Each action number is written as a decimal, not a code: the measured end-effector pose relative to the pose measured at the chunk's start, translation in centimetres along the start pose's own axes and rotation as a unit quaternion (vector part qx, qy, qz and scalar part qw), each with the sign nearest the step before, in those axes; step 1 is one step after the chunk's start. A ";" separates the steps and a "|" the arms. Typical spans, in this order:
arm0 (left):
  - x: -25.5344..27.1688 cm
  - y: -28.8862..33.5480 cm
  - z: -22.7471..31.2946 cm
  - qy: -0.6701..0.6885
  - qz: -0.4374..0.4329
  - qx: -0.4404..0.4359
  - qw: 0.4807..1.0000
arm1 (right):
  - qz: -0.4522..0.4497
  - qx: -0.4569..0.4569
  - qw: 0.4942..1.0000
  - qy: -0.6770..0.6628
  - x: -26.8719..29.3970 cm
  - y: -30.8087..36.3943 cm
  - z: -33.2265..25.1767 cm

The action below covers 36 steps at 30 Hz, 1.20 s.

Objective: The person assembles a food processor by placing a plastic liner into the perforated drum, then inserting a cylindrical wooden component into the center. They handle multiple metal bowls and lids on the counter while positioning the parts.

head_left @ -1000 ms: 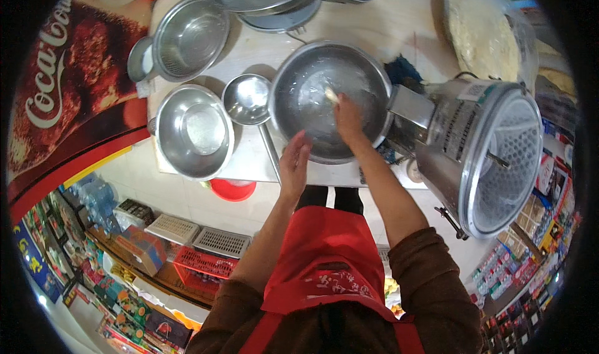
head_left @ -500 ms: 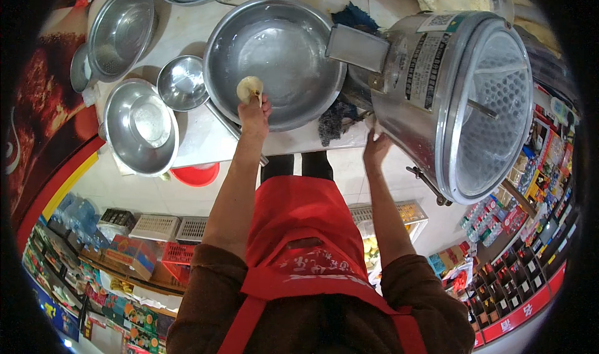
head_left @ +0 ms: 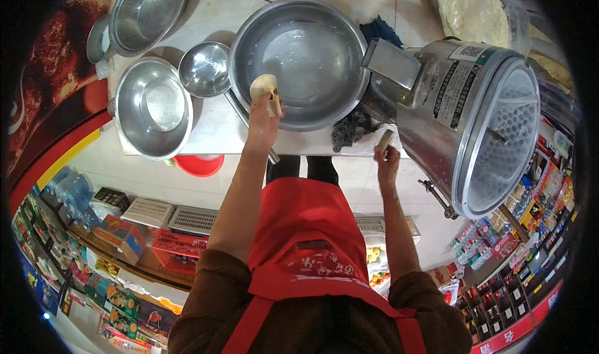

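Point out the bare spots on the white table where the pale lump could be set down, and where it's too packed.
One bare strip of the table lies between the left bowl and the big basin, along the near edge. Another lies beyond the basin, toward the bagged white stuff. The left side is packed with bowls, and beside the metal machine dark cloths fill the gap.

We hold 1 pale, rounded lump of dough [head_left: 262,84] in our left grip [head_left: 265,114], raised at the near rim of the large steel basin [head_left: 299,61] on the desk. The basin stands upright, its inside wet and shiny. Our right grip [head_left: 387,160] pinches a small pale piece [head_left: 384,140] at the desk's edge.
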State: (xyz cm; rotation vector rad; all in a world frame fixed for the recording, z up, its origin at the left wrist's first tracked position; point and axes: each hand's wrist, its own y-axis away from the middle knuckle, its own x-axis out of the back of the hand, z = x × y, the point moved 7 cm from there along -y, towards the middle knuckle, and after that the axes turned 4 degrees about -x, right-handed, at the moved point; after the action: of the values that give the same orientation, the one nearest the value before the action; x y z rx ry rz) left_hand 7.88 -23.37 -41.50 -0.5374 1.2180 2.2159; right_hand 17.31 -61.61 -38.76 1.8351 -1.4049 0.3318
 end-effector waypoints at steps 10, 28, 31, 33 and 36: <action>11.9 5.7 7.1 -0.012 0.262 -0.222 0.939 | -0.097 0.303 0.938 0.140 -10.7 0.0 -20.0; -5.3 1.3 3.1 -0.607 0.011 -0.311 0.731 | 0.005 0.312 0.950 0.017 -15.1 -4.6 -20.6; -8.1 -1.4 0.7 -0.752 -0.047 -0.298 0.586 | 0.069 0.177 0.979 -0.077 -10.3 -1.5 -15.4; -8.6 -2.9 -0.7 -0.824 -0.066 -0.286 0.485 | 0.108 0.155 0.982 -0.020 -8.6 0.4 -12.8; -8.3 -5.0 -1.9 -0.888 -0.095 -0.272 0.357 | 0.118 0.123 0.983 0.075 -9.0 1.3 -9.8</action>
State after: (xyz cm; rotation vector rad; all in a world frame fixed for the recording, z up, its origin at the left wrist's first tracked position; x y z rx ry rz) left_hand 17.57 -25.06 -40.91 1.2984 -0.7793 1.3624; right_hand 15.37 -48.46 -37.41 1.7932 -1.5314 0.7787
